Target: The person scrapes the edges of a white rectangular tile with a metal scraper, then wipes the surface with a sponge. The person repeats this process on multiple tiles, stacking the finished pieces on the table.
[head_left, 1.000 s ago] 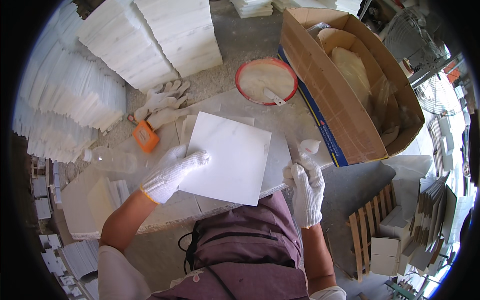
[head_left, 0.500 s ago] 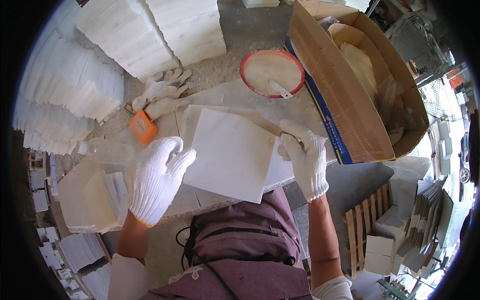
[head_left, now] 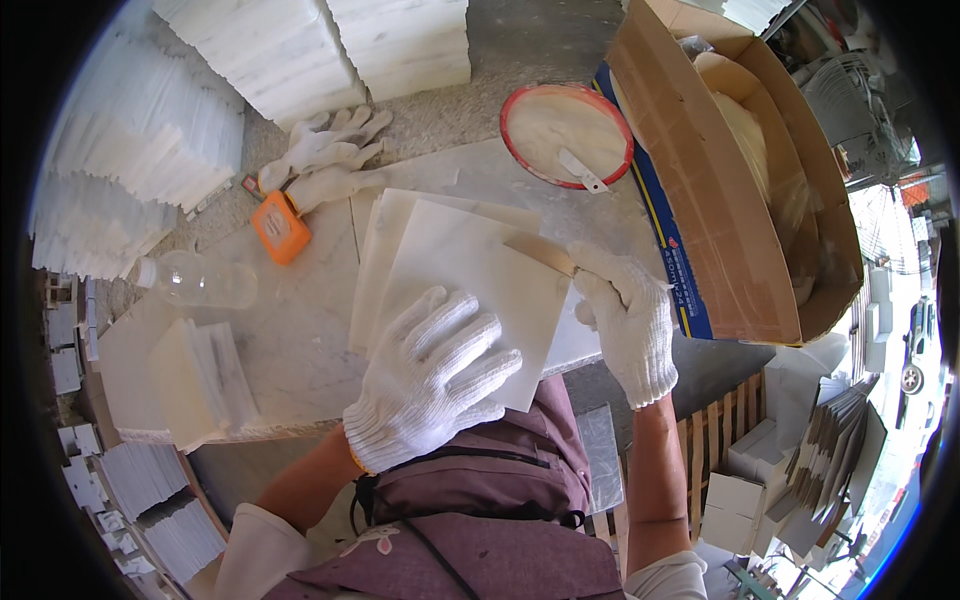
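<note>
White marble-like square tiles lie stacked at the middle of the worktable, the upper tile (head_left: 540, 325) turned askew over the lower ones (head_left: 366, 310). My left hand (head_left: 430, 370), in a white knitted glove, rests on the upper tile's near left part with its fingers spread. The gloved right hand (head_left: 625, 310) grips a putty knife (head_left: 540, 250) at the tile's right edge. Its thin blade lies against the tile's surface; the glove hides the handle. Beyond them, a red-rimmed bowl (head_left: 545, 108) contains pale powder or paste, with another flat metal spatula (head_left: 582, 170) resting in it.
A large cardboard box (head_left: 690, 170) stands at the right. White gloves (head_left: 325, 160), an orange bottle (head_left: 281, 228) and a clear plastic bottle (head_left: 205, 280) lie at the left. Several tiles (head_left: 205, 380) lean near the table's front left. Tall tile stacks (head_left: 400, 45) rise behind.
My left hand has moved right and come down onto the upper tile with fingers spread. The putty knife's blade stays against the tile in my right hand. The whole view has shifted slightly.
</note>
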### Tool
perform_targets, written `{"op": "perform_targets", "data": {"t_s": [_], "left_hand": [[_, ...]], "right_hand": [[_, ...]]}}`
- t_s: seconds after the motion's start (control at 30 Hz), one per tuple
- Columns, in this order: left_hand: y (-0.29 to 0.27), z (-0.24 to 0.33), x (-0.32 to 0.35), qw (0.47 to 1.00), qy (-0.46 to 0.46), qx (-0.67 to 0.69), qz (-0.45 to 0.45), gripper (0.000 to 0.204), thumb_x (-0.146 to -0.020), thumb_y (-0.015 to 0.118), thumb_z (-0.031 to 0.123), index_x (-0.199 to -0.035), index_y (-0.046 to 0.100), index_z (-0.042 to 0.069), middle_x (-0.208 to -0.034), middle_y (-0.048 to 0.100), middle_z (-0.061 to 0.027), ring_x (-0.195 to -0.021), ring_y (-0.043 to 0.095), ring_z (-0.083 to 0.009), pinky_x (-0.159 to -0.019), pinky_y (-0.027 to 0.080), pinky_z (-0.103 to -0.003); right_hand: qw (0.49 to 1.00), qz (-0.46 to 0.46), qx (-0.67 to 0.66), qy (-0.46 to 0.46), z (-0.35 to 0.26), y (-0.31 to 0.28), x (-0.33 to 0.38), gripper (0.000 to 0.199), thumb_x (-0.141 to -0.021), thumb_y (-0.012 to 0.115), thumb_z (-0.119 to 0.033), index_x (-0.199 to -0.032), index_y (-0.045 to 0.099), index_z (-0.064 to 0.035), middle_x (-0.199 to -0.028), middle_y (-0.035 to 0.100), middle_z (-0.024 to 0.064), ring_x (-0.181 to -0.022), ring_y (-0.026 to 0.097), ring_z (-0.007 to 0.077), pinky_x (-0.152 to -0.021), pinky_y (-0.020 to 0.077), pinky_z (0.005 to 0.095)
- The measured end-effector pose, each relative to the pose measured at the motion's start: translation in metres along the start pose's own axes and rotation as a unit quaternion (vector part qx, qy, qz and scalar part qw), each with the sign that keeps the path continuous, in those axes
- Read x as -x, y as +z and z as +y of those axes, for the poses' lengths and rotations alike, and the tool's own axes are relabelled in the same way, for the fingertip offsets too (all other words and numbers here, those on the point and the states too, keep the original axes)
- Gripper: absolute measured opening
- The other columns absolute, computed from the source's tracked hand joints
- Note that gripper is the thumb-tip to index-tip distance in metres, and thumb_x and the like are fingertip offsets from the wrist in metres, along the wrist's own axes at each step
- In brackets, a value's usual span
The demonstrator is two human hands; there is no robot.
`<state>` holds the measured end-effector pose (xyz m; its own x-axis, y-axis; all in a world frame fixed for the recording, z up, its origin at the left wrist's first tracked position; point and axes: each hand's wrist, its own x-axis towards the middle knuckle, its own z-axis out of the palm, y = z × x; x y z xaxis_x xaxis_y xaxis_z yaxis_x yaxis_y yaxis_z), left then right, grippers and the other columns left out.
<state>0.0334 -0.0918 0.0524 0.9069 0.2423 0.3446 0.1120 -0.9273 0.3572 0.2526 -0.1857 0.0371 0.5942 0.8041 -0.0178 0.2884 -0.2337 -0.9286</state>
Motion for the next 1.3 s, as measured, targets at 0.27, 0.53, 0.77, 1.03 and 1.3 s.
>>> {"op": "perform_targets", "data": {"t_s": [0.27, 0.53, 0.77, 1.03, 1.3], "left_hand": [[0.002, -0.002, 0.001, 1.0, -0.001, 0.011, 0.009, 0.049, -0.07, 0.079, 0.037, -0.114, 0.069, 0.019, -0.127, 0.057, -0.0078, -0.121, 0.054, -0.0351, -0.102, 0.044, -0.055], [0.005, -0.005, 0.002, 1.0, 0.012, 0.009, 0.02, 0.047, -0.071, 0.078, 0.041, -0.112, 0.069, 0.02, -0.127, 0.056, -0.0079, -0.121, 0.054, -0.0347, -0.1, 0.045, -0.055], [0.007, -0.004, 0.003, 1.0, 0.008, -0.006, 0.026, 0.045, -0.071, 0.078, 0.041, -0.11, 0.069, 0.021, -0.126, 0.055, -0.0072, -0.12, 0.054, -0.0339, -0.099, 0.047, -0.054], [0.009, -0.004, 0.001, 0.999, 0.004, -0.008, 0.043, 0.045, -0.07, 0.08, 0.038, -0.109, 0.069, 0.02, -0.125, 0.056, -0.0066, -0.12, 0.054, -0.033, -0.099, 0.047, -0.053], [0.011, -0.005, 0.002, 0.999, 0.006, -0.005, 0.052, 0.044, -0.07, 0.079, 0.04, -0.108, 0.07, 0.02, -0.125, 0.057, -0.0067, -0.119, 0.055, -0.0331, -0.099, 0.046, -0.054]], "right_hand": [[1.0, 0.014, 0.015, -0.013, -0.002, 0.004, 0.001, 0.024, -0.091, 0.058, -0.002, -0.111, 0.071, -0.0009, -0.083, 0.066, 0.0064, -0.057, 0.054, 0.0079, -0.052, 0.0441, 0.0231], [0.998, 0.034, 0.037, -0.045, 0.004, 0.007, -0.004, 0.025, -0.091, 0.057, -0.001, -0.112, 0.071, -0.0007, -0.081, 0.065, 0.007, -0.056, 0.052, 0.0073, -0.049, 0.0423, 0.0232], [1.0, -0.004, 0.007, 0.018, -0.003, 0.011, 0.028, 0.027, -0.09, 0.055, 0.003, -0.112, 0.071, -0.0015, -0.085, 0.065, 0.0061, -0.059, 0.053, 0.0073, -0.05, 0.0424, 0.0225], [0.998, 0.021, 0.015, 0.064, -0.007, 0.006, -0.001, 0.029, -0.091, 0.053, -0.001, -0.115, 0.07, -0.0012, -0.081, 0.063, 0.0036, -0.059, 0.054, 0.0063, -0.051, 0.0429, 0.0215], [0.996, -0.072, 0.043, 0.005, -0.006, -0.005, -0.007, 0.029, -0.09, 0.052, 0.002, -0.113, 0.07, -0.0018, -0.08, 0.062, 0.0041, -0.057, 0.049, 0.0057, -0.051, 0.0401, 0.0203]]}}
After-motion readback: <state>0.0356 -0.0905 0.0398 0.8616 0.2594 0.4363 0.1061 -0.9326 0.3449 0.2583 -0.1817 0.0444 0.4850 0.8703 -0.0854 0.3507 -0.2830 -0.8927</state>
